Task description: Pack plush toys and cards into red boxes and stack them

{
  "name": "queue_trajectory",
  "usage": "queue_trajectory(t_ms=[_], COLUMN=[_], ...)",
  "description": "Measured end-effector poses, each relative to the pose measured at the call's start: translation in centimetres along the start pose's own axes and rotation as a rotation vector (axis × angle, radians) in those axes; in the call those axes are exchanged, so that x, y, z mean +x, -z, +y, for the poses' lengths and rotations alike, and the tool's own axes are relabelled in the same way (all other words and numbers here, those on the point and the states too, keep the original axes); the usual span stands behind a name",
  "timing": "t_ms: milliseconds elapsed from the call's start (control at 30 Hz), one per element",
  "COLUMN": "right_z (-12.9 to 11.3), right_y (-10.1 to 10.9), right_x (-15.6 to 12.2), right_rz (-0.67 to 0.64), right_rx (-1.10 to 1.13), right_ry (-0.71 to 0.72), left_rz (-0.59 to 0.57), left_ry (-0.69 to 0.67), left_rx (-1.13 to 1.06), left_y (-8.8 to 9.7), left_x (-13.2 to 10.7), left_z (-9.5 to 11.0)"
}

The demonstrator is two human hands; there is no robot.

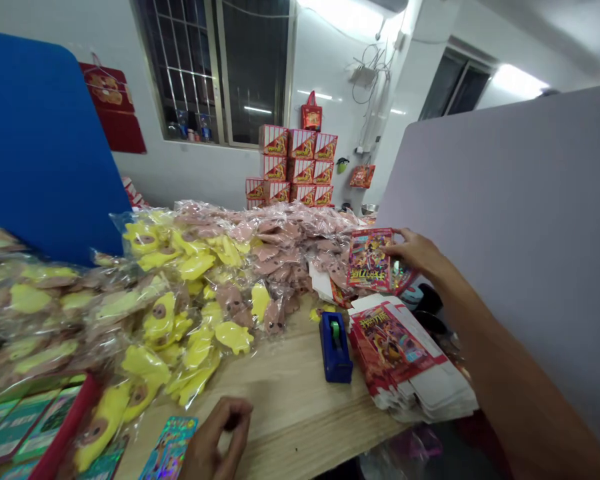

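My right hand (417,253) reaches out over the right side of the table, thumb and fingers closed on the edge of a red printed packet (370,260) with cartoon figures and yellow lettering. Low in the middle, my left hand (217,440) is curled, thumb tip near the forefinger, and nothing shows between them. Beside it on the tabletop lies a shiny blue holographic card (169,448), partly covered by the hand. A stack of flattened red and white boxes (397,353) lies below my right hand. A blue tape dispenser (336,350) stands just left of that stack.
Bagged yellow plush pieces (195,267) and bagged brown ones (280,253) are heaped across the table (275,387). A red-edged box of cards (65,433) sits at lower left. Stacked boxes (303,170) stand behind. Blue (40,147) and grey (510,200) panels flank the table.
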State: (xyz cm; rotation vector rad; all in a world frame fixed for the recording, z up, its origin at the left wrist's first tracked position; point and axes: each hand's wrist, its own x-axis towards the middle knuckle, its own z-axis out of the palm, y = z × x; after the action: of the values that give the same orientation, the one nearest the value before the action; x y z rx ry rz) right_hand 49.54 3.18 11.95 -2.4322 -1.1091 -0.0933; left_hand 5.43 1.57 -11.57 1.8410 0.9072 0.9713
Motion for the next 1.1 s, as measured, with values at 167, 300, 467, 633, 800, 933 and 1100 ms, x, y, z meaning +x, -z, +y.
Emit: queue_trajectory(t_ms=[167, 300, 467, 633, 800, 933, 1100], right_z=[-4.4, -7.2, -7.6, -7.9, -8.5, -8.6, -9.6], right_y=[-2.3, -6.1, -10.7, -13.1, -13.4, -13.8, -15.0], right_x=[-10.1, -17.7, -21.2, -22.0, -22.9, -22.8, -23.4], right_rz=[-0.351, -0.425, -0.450, -0.463, -0.445, -0.421, -0.317], right_rx=[0.619, 0.740, 1.109, 1.381, 1.448, 1.424, 1.416], right_ry=[0.390, 0.538, 0.421, 0.259, 0.257, 0.231, 0.264], left_rz=[0.021, 0.077, 0.307, 0.615, 0.626, 0.572, 0.498], left_ry=[0.152, 0.187, 0.308, 0.381, 0.355, 0.337, 0.273], left_rx=[-0.490, -0.929, -1.095, -1.168, -1.105, -1.130, -1.134], left_y=[-1.6, -2.8, -0.3, 4.5, 6.0, 4.8, 2.8], left_x=[3.8, 5.2, 3.4, 1.9, 0.8, 0.5, 1.1], left_z=[6.7, 9.0, 7.5, 6.0, 6.1, 6.9, 7.3])
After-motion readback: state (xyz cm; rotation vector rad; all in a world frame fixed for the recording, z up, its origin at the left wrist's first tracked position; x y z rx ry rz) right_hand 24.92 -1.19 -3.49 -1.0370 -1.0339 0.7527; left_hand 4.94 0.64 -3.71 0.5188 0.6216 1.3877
